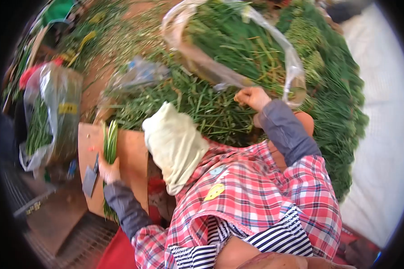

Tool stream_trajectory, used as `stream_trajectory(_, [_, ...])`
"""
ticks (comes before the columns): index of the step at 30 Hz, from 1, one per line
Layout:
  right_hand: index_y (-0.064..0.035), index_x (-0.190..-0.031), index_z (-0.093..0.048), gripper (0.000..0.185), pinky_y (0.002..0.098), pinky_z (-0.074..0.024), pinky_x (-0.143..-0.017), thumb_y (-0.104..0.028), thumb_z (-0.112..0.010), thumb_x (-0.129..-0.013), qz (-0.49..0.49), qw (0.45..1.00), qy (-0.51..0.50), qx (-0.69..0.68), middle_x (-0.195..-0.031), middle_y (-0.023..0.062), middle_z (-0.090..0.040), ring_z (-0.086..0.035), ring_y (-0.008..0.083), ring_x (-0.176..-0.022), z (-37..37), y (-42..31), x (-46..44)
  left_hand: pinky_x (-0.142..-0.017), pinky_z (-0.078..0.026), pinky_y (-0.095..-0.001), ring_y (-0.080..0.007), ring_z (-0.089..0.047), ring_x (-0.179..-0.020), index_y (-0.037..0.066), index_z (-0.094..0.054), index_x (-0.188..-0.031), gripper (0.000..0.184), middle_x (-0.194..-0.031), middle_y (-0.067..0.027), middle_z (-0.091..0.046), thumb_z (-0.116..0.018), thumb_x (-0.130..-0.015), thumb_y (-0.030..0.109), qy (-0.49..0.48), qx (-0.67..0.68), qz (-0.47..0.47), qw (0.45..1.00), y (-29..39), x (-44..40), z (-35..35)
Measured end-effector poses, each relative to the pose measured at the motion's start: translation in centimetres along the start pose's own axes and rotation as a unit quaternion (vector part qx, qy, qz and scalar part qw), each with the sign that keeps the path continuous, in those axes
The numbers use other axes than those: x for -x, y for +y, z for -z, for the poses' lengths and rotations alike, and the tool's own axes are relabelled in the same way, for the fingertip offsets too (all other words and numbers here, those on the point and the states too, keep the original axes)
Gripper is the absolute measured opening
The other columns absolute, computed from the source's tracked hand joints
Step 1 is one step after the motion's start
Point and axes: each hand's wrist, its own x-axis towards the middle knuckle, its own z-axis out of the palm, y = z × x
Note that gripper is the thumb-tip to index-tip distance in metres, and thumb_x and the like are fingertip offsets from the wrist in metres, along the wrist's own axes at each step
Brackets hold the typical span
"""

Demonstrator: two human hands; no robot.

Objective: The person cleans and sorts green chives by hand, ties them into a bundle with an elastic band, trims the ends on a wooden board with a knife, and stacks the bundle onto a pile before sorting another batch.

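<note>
While clamped in one hand only, liable to fan out at both ends!

Over to the left of the frame, held in the left hand (109,169): a bundle of green stalks (110,141), stretched lengthwise along the board (132,152). Closed snugly around the middle, with nothing around the tips. Too loose a hold, and prone to slithering; too hard a squeeze, and apt to bruise.

And now, just beside those knuckles, a knife (90,180)! Flat on the board, near its left edge, with the handle close to the hand. Easily knocked by a sideways sweep of the wrist; easily brushed, too, by any careless reach back.

Up to the upper right of centre, beside the rim of a clear bag (294,62): the right hand (255,97), curled in narrow. Holding something or not? Impossible to tell. If snagged on that thin plastic, quite capable of tearing it or spilling greens.

Just below, at centre, a tangled heap of loose greens (211,112); if dragged by a sleeve, likely to scatter towards the pale cloth (173,143).
</note>
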Motion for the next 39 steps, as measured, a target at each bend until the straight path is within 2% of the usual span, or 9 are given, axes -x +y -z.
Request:
stream_trajectory(2, [-0.0063, -0.094, -0.064, 0.024, 0.0278, -0.0493, -0.058, -0.026, -0.057, -0.084, -0.068, 0.988, 0.006, -0.140, -0.083, 0.0061, -0.064, -0.063, 0.0154, -0.067, 4.4, -1.3, 0.3, -0.091, -0.040, -0.0374, -0.0340, -0.049, -0.108, 0.001, -0.039, -0.128, 0.070, -0.116, -0.0214, -0.050, -0.070, -0.066, 0.008, -0.006, -0.051, 0.083, 0.995, 6.0, 0.4, 2.6])
stream_trajectory(6, [-0.0068, -0.096, -0.063, 0.022, 0.0312, -0.0494, -0.058, -0.023, -0.054, -0.084, -0.203, 0.916, 0.238, -0.251, -0.085, 0.0097, -0.063, -0.063, 0.0206, -0.074, 12.7, 1.0, 0.7, -0.091, -0.039, -0.0361, -0.0290, -0.050, -0.108, 0.001, -0.043, -0.124, 0.056, -0.118, -0.0198, -0.050, -0.064, -0.073, 0.002, 0.059, 0.043, -0.057, 0.996, 9.7, -0.4, 3.4])
stream_trajectory(10, [-0.0067, -0.097, -0.063, 0.020, 0.0347, -0.0482, -0.067, -0.014, -0.055, -0.080, -0.141, 0.912, 0.381, 0.064, -0.088, 0.0124, -0.064, -0.062, 0.0253, -0.079, 22.4, 13.6, 1.7, -0.091, -0.039, -0.0328, -0.0224, -0.050, -0.109, 0.001, -0.046, -0.122, 0.048, -0.119, -0.0154, -0.051, -0.061, -0.076, 0.000, 0.025, 0.241, -0.140, 0.960, 18.2, -2.7, 3.2])
stream_trajectory(15, [-0.0075, -0.121, -0.048, 0.051, 0.0330, -0.0427, -0.087, -0.020, -0.064, -0.074, 0.048, 0.909, 0.194, 0.365, -0.116, 0.0192, -0.052, -0.052, 0.0302, -0.105, 14.2, 1.4, 0.4, -0.084, -0.044, -0.0265, -0.0154, -0.056, -0.096, 0.000, -0.058, -0.108, 0.028, -0.104, -0.0104, -0.061, -0.058, -0.081, 0.005, -0.321, 0.422, -0.083, 0.844, 32.2, -3.0, -4.4])
stream_trajectory(17, [-0.0158, -0.141, -0.008, 0.102, 0.0442, -0.0309, -0.099, -0.042, -0.071, -0.065, 0.005, 0.823, 0.142, 0.550, -0.131, 0.0143, -0.039, -0.037, 0.0331, -0.121, 11.8, 1.7, -2.1, -0.078, -0.045, -0.0264, -0.0134, -0.058, -0.086, 0.000, -0.058, -0.108, 0.030, -0.096, -0.0085, -0.063, -0.059, -0.082, 0.016, -0.490, 0.375, -0.018, 0.787, 36.5, -3.0, -9.2])
stream_trajectory(19, [-0.0144, -0.140, -0.007, 0.106, 0.0436, -0.0299, -0.099, -0.040, -0.074, -0.062, -0.078, 0.824, 0.072, 0.557, -0.126, 0.0142, -0.042, -0.038, 0.0338, -0.118, 10.4, 0.8, -2.4, -0.071, -0.046, -0.0301, -0.0159, -0.057, -0.082, 0.000, -0.058, -0.108, 0.044, -0.096, -0.0081, -0.063, -0.064, -0.078, 0.031, -0.558, 0.344, 0.062, 0.752, 37.8, -2.1, -15.6])
stream_trajectory(27, [-0.0154, -0.139, -0.017, 0.097, 0.0420, -0.0410, -0.091, -0.031, -0.074, -0.062, -0.101, 0.902, 0.049, 0.417, -0.127, 0.0166, -0.042, -0.045, 0.0330, -0.112, 13.5, 3.3, -4.0, -0.086, -0.041, -0.0510, -0.0408, -0.035, -0.121, 0.005, -0.026, -0.136, 0.081, -0.139, -0.0238, -0.024, -0.059, -0.078, 0.051, -0.591, 0.436, 0.265, 0.625, 42.0, -1.5, -23.3])
stream_trajectory(31, [-0.0122, -0.138, -0.021, 0.091, 0.0412, -0.0403, -0.092, -0.029, -0.072, -0.064, -0.159, 0.900, 0.013, 0.405, -0.125, 0.0195, -0.044, -0.045, 0.0352, -0.112, 13.0, -0.2, -4.2, -0.083, -0.041, -0.0511, -0.0385, -0.041, -0.115, 0.004, -0.036, -0.132, 0.069, -0.131, -0.0220, -0.038, -0.057, -0.081, 0.047, -0.554, 0.459, 0.346, 0.602, 45.1, -2.6, -24.0])
stream_trajectory(39, [-0.0046, -0.133, -0.025, 0.085, 0.0413, -0.0455, -0.081, -0.027, -0.071, -0.066, -0.230, 0.868, -0.018, 0.440, -0.111, 0.0223, -0.053, -0.055, 0.0335, -0.099, 12.3, -0.2, -5.9, -0.081, -0.044, -0.0341, -0.0236, -0.058, -0.092, -0.003, -0.056, -0.109, 0.032, -0.101, -0.0117, -0.061, -0.059, -0.079, 0.007, -0.553, 0.485, 0.146, 0.662, 41.1, 0.1, -26.9])
